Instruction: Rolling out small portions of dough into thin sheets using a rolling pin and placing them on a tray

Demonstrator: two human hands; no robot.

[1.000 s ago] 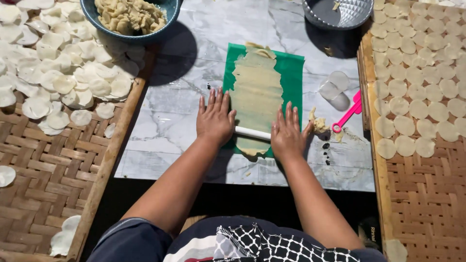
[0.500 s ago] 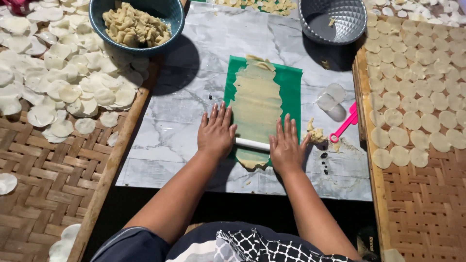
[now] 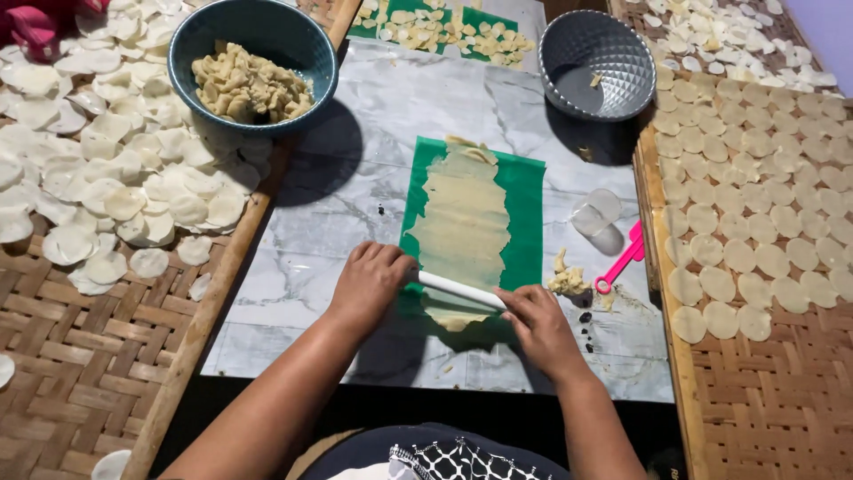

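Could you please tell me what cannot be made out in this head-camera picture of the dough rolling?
- Ends of the white rolling rod: covered by the left hand and right hand.
- Near end of the thin beige dough sheet on the green plastic mat: partly behind the rod and hands.
- Second green mat with dough scraps: cut off by the top edge.
- Small dark specks beside the right hand: too small to identify.

Open marble on both flanks of the green sheet; clutter at the rims

Left of the green sheet the marble slab lies bare up to the blue bowl; right of it a clear plastic cup, a pink tool and a dough lump crowd the gap; the grey bowl blocks the far right corner; woven trays of white discs hem both sides.
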